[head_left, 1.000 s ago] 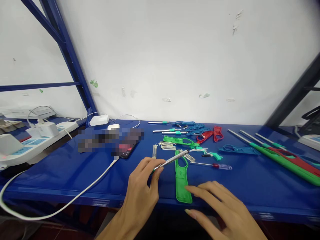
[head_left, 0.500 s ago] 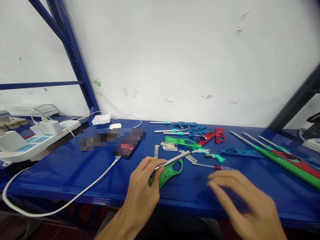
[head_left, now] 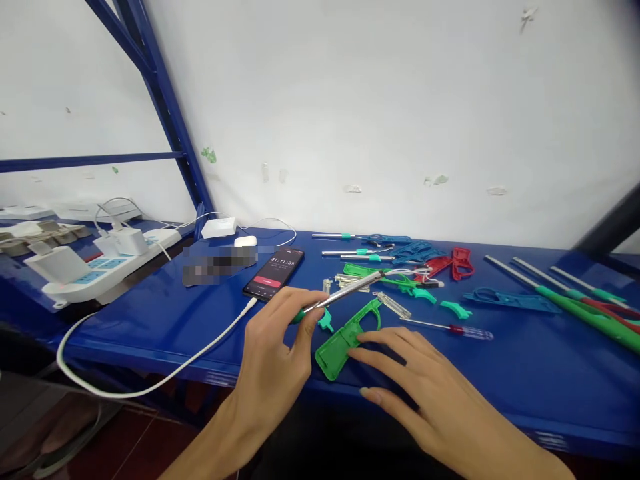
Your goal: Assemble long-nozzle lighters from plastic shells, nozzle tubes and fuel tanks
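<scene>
My left hand (head_left: 277, 340) pinches a silver metal lighter tube (head_left: 345, 291) between thumb and fingers, above the table. Thin white wires (head_left: 405, 271) trail from the tube's far end, and a bit of green shows at its near end by my fingers. Below lies a green lighter handle half (head_left: 340, 350), its hollow side up. My right hand (head_left: 410, 380) has its fingers apart, with two fingertips touching this half's right edge and the thumb free. Small teal trigger pieces (head_left: 456, 309) and clear fuel tanks (head_left: 394, 305) lie just beyond.
On the blue table (head_left: 500, 373) lie a screwdriver (head_left: 473, 331), blue shells (head_left: 510, 300), red shells (head_left: 462, 263) and whole long lighters (head_left: 575, 307) at right. A phone (head_left: 274, 273) with a white cable (head_left: 200, 360) and a power strip (head_left: 110, 267) are left.
My right hand has moved left from over the table to touch the green handle half. My left hand has lifted the metal tube off that half. The view has shifted slightly.
</scene>
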{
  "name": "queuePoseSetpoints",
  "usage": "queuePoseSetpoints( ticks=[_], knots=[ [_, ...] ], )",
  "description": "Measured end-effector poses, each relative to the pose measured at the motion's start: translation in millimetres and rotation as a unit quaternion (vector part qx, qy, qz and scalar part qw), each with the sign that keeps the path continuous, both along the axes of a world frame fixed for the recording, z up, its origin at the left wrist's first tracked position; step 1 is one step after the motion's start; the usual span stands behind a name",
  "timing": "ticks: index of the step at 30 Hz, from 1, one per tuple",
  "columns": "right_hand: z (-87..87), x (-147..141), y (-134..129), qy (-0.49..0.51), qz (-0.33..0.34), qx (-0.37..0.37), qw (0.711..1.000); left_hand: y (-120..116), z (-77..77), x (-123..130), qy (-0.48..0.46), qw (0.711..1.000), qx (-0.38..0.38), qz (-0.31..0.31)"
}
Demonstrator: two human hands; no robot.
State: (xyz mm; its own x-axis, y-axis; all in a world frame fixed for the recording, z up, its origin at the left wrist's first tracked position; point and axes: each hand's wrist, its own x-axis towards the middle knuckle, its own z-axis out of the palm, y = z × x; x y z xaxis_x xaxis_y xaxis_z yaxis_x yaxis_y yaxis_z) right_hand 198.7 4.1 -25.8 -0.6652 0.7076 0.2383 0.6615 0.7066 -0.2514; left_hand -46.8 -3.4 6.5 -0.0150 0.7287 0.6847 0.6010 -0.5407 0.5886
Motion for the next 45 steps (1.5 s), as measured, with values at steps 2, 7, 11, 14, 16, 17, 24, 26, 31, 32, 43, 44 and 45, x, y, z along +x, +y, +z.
queuePoseSetpoints(
  ticks=[2,7,11,14,16,17,24,26,31,32,43,44,45],
  knots=[
    [-3.4,9,-2,0.01,-0.016,0.011,1.0,1,-2.6,1,-0.004,1.0,0.0,-0.007],
    [-7.6,40,-12,0.045,-0.074,0.021,0.996,5,-7.6,5,-0.008,1.0,-0.01,-0.029],
    [-4.4,56,-11,0.074,-0.085,-0.002,0.994,6,-10.4,7,-0.006,0.999,-0.024,-0.042],
    [-1.0,62,-1,0.091,-0.059,-0.008,0.994,7,-13.1,8,-0.001,0.998,-0.027,-0.051],
    [0.6,66,8,0.107,-0.027,0.012,0.994,8,-14.9,8,-0.001,0.998,-0.023,-0.05],
    [1.2,67,11,0.116,-0.011,0.034,0.993,8,-15.7,8,0.0,0.999,-0.021,-0.05],
    [16.9,93,31,0.157,-0.155,0.186,0.957,13,-18.7,5,-0.014,0.999,-0.039,-0.023],
    [27.6,99,46,0.13,-0.177,0.174,0.96,14,-19.2,4,-0.027,0.998,-0.049,-0.018],
    [45.7,86,97,0.01,-0.123,0.094,0.988,16,-21.4,2,-0.057,0.996,-0.072,-0.017],
    [45.6,81,107,0.004,-0.115,0.087,0.99,15,-22.0,2,-0.063,0.995,-0.076,-0.015],
    [60.5,80,115,0.138,-0.17,0.083,0.972,14,-21.0,2,-0.118,0.99,-0.072,-0.003],
    [64.2,82,111,0.158,-0.175,0.085,0.968,14,-20.3,3,-0.124,0.99,-0.069,0.001],
    [67.3,83,107,0.178,-0.179,0.086,0.964,14,-19.7,3,-0.13,0.989,-0.066,0.005]
  ],
)
